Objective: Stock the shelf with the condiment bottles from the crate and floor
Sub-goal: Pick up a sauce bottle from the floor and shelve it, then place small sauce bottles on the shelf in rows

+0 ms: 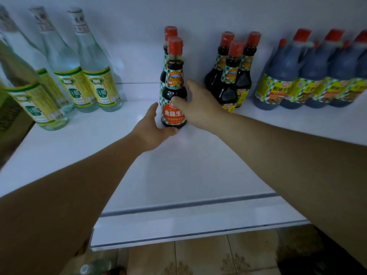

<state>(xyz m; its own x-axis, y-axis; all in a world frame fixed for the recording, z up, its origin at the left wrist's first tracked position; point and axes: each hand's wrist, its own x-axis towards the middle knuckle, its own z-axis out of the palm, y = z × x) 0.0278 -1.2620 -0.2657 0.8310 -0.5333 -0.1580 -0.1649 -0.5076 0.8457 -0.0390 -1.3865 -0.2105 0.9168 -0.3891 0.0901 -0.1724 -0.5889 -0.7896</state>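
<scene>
Bottles on a white shelf (178,171).
At left stood clear bottles (95,62), a dark pair (173,82) centre, a dark trio (231,80) beside, blue jugs (311,66) right.

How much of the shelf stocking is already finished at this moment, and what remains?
Done: white vinegar bottles, a group of three soy sauce bottles and large dark jugs stand on the shelf. In hand: left hand and right hand hold the front soy sauce bottle, upright before a matching bottle. Left: at least one clear bottle shows near the floor; the crate is out of view.
</scene>
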